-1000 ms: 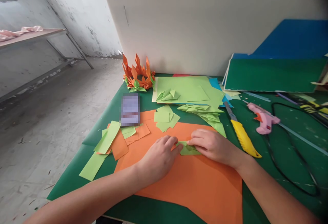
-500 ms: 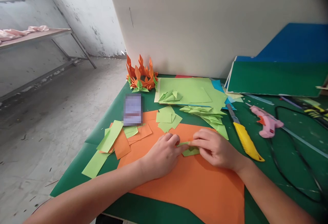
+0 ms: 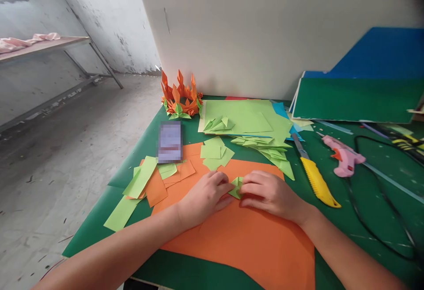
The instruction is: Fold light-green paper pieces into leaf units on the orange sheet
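Observation:
A small folded piece of green paper [image 3: 236, 187] is held between both hands, just above a large orange sheet [image 3: 258, 241]. My left hand [image 3: 208, 197] pinches its left side with thumb and fingers. On its right side, the fingers of my right hand [image 3: 268, 192] close on the paper. Parts of the piece are hidden behind the fingertips. Behind the hands lie several green paper squares [image 3: 215, 152], and farther back a pile of folded green pieces [image 3: 271, 146].
An orange paper crown [image 3: 180, 97] stands at the back left, with a phone [image 3: 170, 142] in front. On the right lie a yellow-handled knife [image 3: 316, 181] and a pink glue gun [image 3: 344, 153] with its black cord. Loose paper strips [image 3: 122, 212] reach the table's left side.
The green paper has been turned and now shows a pointed, compact shape between the fingers. Both hands have shifted slightly, the right one a little to the left.

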A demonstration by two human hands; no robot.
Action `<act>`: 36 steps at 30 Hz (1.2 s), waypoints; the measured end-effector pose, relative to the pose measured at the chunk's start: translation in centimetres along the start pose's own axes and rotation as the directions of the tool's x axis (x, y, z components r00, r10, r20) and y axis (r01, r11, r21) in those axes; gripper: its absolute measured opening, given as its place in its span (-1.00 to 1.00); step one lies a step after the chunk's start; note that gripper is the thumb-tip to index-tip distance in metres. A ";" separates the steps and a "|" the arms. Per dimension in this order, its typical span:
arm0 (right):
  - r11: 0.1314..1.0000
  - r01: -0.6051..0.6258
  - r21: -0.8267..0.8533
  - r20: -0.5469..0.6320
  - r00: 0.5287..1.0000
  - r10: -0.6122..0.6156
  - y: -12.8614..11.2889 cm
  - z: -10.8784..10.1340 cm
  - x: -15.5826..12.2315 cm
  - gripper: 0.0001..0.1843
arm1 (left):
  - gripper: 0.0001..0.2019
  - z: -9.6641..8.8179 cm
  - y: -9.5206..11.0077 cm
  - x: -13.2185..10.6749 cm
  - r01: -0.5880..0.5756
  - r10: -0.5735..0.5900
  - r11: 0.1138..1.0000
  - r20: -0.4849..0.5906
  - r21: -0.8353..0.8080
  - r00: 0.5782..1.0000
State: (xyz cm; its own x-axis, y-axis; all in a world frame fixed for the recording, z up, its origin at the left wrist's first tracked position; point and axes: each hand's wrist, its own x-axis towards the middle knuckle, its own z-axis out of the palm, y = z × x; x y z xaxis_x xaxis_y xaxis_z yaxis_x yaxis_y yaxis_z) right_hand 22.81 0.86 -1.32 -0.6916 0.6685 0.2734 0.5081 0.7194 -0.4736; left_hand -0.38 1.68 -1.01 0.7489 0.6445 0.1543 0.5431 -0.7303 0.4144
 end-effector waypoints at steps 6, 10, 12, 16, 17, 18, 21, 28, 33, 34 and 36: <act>0.997 -0.045 0.061 -0.033 0.998 0.048 -0.5 0.8 0.3 -0.88 | -0.66 -0.3 0.0 0.4 0.024 -0.024 1.000 0.003 0.016 1.000; 0.991 -0.101 0.087 -0.063 0.992 0.107 -0.7 0.8 0.6 -0.85 | -0.64 -0.2 -0.2 0.4 0.013 -0.013 1.000 -0.003 -0.018 1.000; 0.981 -0.163 0.101 -0.077 0.982 0.172 -0.8 0.8 0.8 -0.85 | -0.67 -0.2 -0.3 0.5 0.006 -0.007 0.999 -0.014 -0.034 1.000; 0.955 -0.257 0.147 -0.078 0.960 0.270 -1.0 0.9 1.1 -0.88 | -0.71 -0.2 -0.5 0.6 0.023 -0.026 0.997 -0.038 -0.074 0.999; 0.950 -0.273 0.153 -0.079 0.955 0.287 -1.0 0.9 1.2 -0.88 | -0.73 -0.2 -0.5 0.6 0.034 -0.038 0.995 -0.045 -0.091 0.998; 0.945 -0.287 0.158 -0.081 0.950 0.302 -1.0 1.0 1.2 -0.88 | -0.75 -0.2 -0.6 0.7 0.044 -0.050 0.993 -0.052 -0.107 0.997; 0.932 -0.319 0.171 -0.092 0.937 0.337 -1.1 1.1 1.3 -0.88 | -0.78 -0.2 -0.5 0.8 0.065 -0.075 0.988 -0.065 -0.143 0.995; 0.912 -0.368 0.182 -0.094 0.917 0.389 -1.3 1.1 1.4 -0.87 | -0.82 -0.3 0.1 1.0 0.155 -0.167 0.972 -0.053 -0.178 0.985; 0.914 -0.372 0.163 -0.084 0.918 0.388 -1.4 1.2 1.4 -0.87 | -0.83 -0.2 0.2 0.9 0.186 -0.202 0.957 -0.052 -0.222 0.978; 0.915 -0.372 0.153 -0.086 0.918 0.388 -1.4 1.2 1.5 -0.87 | -0.83 -0.1 0.2 0.9 0.183 -0.201 0.956 -0.057 -0.229 0.978; 0.919 -0.372 0.132 -0.090 0.918 0.385 -1.4 1.2 1.6 -0.86 | -0.83 0.0 0.1 0.9 0.181 -0.200 0.954 -0.058 -0.239 0.978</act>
State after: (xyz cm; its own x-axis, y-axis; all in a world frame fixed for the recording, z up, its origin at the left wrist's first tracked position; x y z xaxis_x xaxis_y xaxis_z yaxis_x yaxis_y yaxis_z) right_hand 20.35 0.64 -1.25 -0.3935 0.9080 0.1439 0.6562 0.3870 -0.6478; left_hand 0.33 2.18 -0.83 0.6021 0.7894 0.1197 0.5632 -0.5261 0.6372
